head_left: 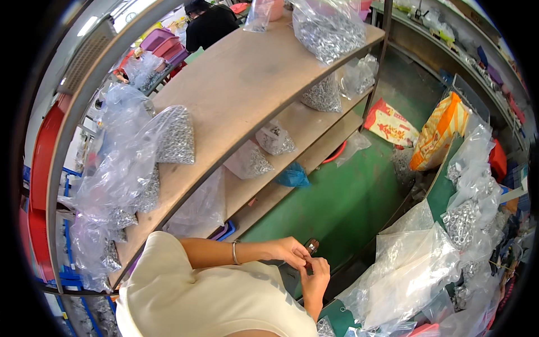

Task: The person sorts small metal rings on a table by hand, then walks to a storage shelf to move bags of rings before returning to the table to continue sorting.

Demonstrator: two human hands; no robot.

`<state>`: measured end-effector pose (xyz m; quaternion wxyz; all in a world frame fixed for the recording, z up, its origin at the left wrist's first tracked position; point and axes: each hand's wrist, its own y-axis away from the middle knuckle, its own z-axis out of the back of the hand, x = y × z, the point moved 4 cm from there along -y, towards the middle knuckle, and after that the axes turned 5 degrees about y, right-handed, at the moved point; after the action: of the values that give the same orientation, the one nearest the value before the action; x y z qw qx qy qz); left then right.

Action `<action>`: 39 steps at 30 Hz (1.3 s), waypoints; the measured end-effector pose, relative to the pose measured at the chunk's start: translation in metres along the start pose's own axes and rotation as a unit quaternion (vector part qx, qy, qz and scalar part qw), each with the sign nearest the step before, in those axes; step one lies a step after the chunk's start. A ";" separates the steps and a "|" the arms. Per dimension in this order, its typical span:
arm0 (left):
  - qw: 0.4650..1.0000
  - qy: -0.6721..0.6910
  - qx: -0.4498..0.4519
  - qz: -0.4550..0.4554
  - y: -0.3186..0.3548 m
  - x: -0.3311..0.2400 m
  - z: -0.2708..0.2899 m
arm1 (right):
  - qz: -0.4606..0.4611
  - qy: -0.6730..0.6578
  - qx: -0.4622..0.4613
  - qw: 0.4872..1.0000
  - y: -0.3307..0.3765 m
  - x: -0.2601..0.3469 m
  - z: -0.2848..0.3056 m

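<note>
Silver bangle (235, 253) showing, the left hand (289, 251) is meeting the right hand (317, 276) at the fingertips, seemingly working a piece too hidden to tell, likely needing steady pinching next, while clear bags (407, 269) are lying on the desk (441, 192) rightward.

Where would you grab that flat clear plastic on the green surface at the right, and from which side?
Probably by the left edge of the flat clear plastic, pinched from the left with the right hand: it looks thin and lies flat, that edge faces the hand, and bags of metal parts crowd its right side.
</note>
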<state>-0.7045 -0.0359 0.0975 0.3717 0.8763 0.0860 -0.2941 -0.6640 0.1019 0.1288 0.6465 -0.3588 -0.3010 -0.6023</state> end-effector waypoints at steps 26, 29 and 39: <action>0.675 0.059 -0.713 -0.181 0.034 0.033 0.310 | -0.419 0.132 0.372 0.818 0.210 -0.243 -0.291; 0.636 0.111 -0.746 -0.162 0.032 0.038 0.320 | -0.426 0.169 0.387 0.800 0.212 -0.240 -0.300; 0.598 0.203 -0.759 -0.159 0.048 0.024 0.335 | -0.461 0.167 0.445 0.750 0.195 -0.244 -0.315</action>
<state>-0.8182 -0.3065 -0.0723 0.8231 0.2876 0.4896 0.0084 -0.5063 -0.0177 -0.2678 0.4171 0.2581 -0.5509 -0.6753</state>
